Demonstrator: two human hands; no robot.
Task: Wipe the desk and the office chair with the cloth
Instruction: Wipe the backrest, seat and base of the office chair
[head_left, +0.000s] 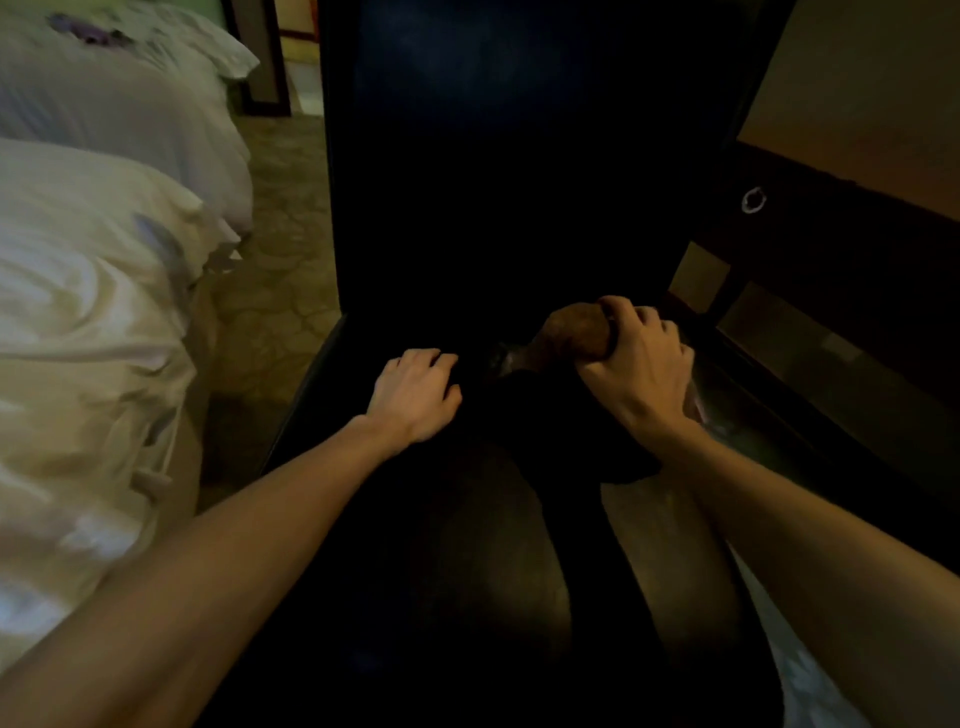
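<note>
A black office chair (519, 171) with a tall back fills the middle of the view. My right hand (636, 364) is closed around a bunched brown cloth (574, 332), held low over the right rear of the seat. My left hand (418, 392) rests palm down on the seat to the left of the cloth, fingers slightly curled, holding nothing. A dark wooden desk (852, 109) stands right of the chair, its lighter top partly visible. The seat is very dark, and a dark shape under the cloth cannot be made out.
A bed with a rumpled white duvet (88, 322) runs along the left, close to the chair. Patterned carpet (283, 280) shows between bed and chair. The desk's drawer front carries a metal ring pull (753, 200).
</note>
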